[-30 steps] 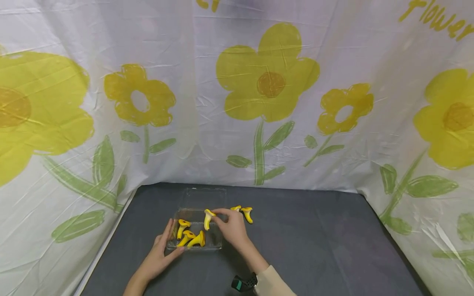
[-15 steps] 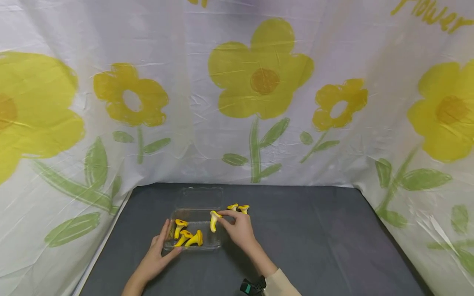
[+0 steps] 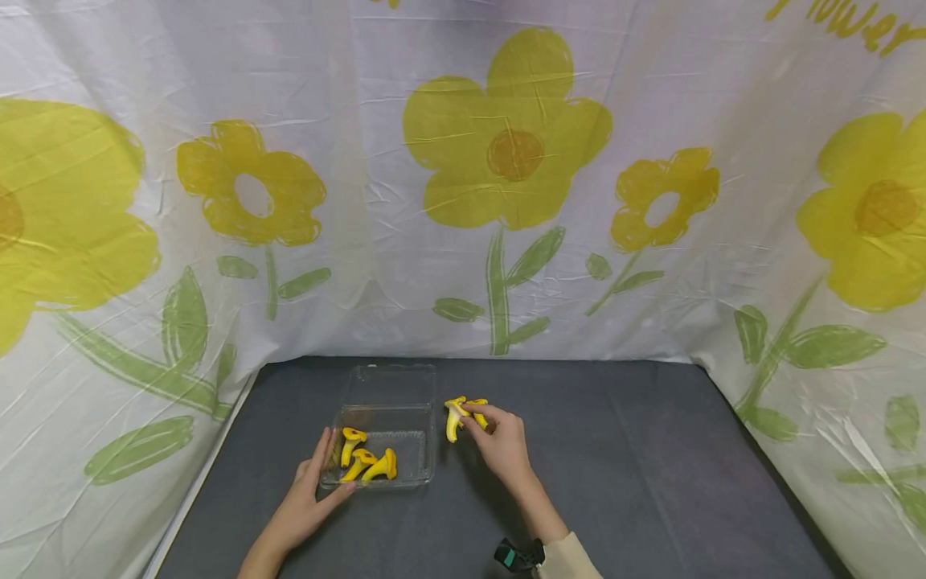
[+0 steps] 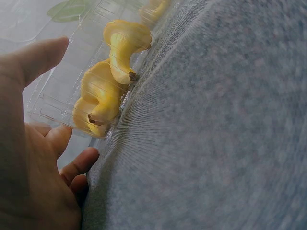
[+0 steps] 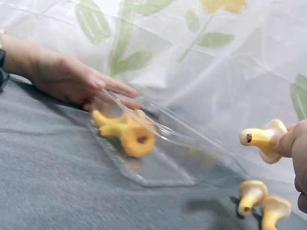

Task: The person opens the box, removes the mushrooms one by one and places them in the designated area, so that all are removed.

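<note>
My right hand [image 3: 501, 449] is pinching one yellow mushroom [image 5: 264, 139] at two o'clock of the clear box [image 3: 411, 446], near two loose mushrooms [image 5: 252, 194]. My left hand [image 3: 307, 489] is touching eight o'clock, fingers unclenched; three boxed mushrooms [image 3: 362, 460] are lying inside.

Right hand [image 5: 300, 163] cut off by right-wrist view's edge.

Yellow hand-drawn lettering [image 3: 846, 22] on white curtain [image 3: 376, 185], up and right of large central printed flower [image 3: 515, 154]: "lower" legible, preceding letter cropped. Yellow lettering fragment [image 3: 393, 3], above-left of same flower: too cropped to read.
</note>
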The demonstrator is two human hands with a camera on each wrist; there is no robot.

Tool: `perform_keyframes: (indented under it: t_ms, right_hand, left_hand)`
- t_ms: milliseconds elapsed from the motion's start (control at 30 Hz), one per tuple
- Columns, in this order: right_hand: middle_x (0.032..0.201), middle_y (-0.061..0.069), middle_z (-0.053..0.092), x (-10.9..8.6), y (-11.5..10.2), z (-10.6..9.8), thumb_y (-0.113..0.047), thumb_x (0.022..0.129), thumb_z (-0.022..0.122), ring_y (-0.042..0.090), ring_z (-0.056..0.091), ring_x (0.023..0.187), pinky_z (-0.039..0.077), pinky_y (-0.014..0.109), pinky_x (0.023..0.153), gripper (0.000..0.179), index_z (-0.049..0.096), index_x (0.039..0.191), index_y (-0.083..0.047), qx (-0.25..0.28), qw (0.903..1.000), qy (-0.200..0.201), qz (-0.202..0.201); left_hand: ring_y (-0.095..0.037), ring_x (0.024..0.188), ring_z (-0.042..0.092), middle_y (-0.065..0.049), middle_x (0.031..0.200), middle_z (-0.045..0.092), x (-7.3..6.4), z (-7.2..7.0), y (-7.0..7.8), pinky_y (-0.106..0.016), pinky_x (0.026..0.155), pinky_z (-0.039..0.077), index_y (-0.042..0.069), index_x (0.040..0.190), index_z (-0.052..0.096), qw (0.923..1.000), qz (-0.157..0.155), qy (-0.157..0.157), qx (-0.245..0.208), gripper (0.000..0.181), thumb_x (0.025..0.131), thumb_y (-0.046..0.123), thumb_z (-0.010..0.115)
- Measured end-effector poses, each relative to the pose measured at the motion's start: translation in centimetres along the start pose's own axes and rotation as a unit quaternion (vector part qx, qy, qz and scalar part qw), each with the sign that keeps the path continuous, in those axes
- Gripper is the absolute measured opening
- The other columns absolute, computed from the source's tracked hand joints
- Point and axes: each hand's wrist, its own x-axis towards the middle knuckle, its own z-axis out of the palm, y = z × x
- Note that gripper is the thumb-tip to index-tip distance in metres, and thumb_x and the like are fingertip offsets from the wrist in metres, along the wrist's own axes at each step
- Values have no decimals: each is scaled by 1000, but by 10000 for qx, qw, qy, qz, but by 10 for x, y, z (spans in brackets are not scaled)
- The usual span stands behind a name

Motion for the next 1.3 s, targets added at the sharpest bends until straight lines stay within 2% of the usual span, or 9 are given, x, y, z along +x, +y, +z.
perform_keyframes:
  t_ms: [100,200,333,467,533,767,933,1133,1300]
  right_hand:
    - [102,12,82,0,6,-9,-11,92,84,-8,27,37,29,15,40,18,84,110,-9,-22,9999,80,119]
    - [83,14,80,2,14,-17,-14,94,82,-6,28,35,28,16,38,18,84,112,-10,-90,9995,129,278]
    - [69,14,75,4,27,-25,-16,95,82,-5,27,33,28,17,38,17,84,112,-12,-276,9986,217,393]
    - [69,11,76,6,40,-31,-15,95,82,-5,29,32,30,19,37,17,83,111,-11,-438,9979,170,437]
    - [70,12,76,7,45,-34,-13,95,81,-5,29,32,31,19,37,17,82,112,-10,-528,9976,108,442]
    - [102,14,81,14,55,-43,-8,95,80,1,34,35,36,22,41,16,82,112,-9,-922,9950,21,396]
    - [111,14,80,20,62,-47,-7,96,79,3,41,39,39,23,43,17,82,112,-9,-1256,9915,-144,307]
    - [114,12,80,27,66,-52,-7,96,78,4,54,51,43,24,48,17,82,113,-10,-1583,9861,-431,260]
    - [117,13,79,30,67,-55,-7,98,76,6,58,54,43,25,50,17,81,114,-11,-1629,9829,-788,335]
  left_hand:
    - [-45,137,37,-20,175,21,0,0,1,-75,99,39,11,172,0,10000,-19,9,9,106,101,40,73]
    - [-46,138,36,-21,175,21,-1,0,1,-75,99,39,12,172,0,10000,-39,3,-2,105,101,41,72]
    - [-47,138,36,-23,174,21,0,0,1,-75,99,40,12,172,-1,10000,-79,-26,-18,105,101,41,72]
    - [-47,137,38,-24,173,23,0,0,0,-74,98,41,11,172,1,10000,-69,-31,10,105,101,41,72]
    - [-46,137,38,-24,174,22,0,0,0,-74,99,41,11,172,1,10000,-56,-34,1,105,101,41,72]
    - [-46,139,37,-22,175,20,-1,-2,0,-76,99,40,11,172,1,10000,-51,-53,-51,105,101,41,72]
    - [-45,139,36,-22,175,19,-1,-2,0,-75,99,40,12,172,-1,9999,-122,-104,-61,105,102,41,72]
    - [-45,139,36,-20,175,20,-1,-2,1,-75,99,40,12,172,0,9998,-126,-118,-56,105,102,41,72]
    - [-46,140,35,-21,175,20,-1,-3,2,-75,99,40,13,172,-1,9998,-163,-128,-25,105,102,42,72]
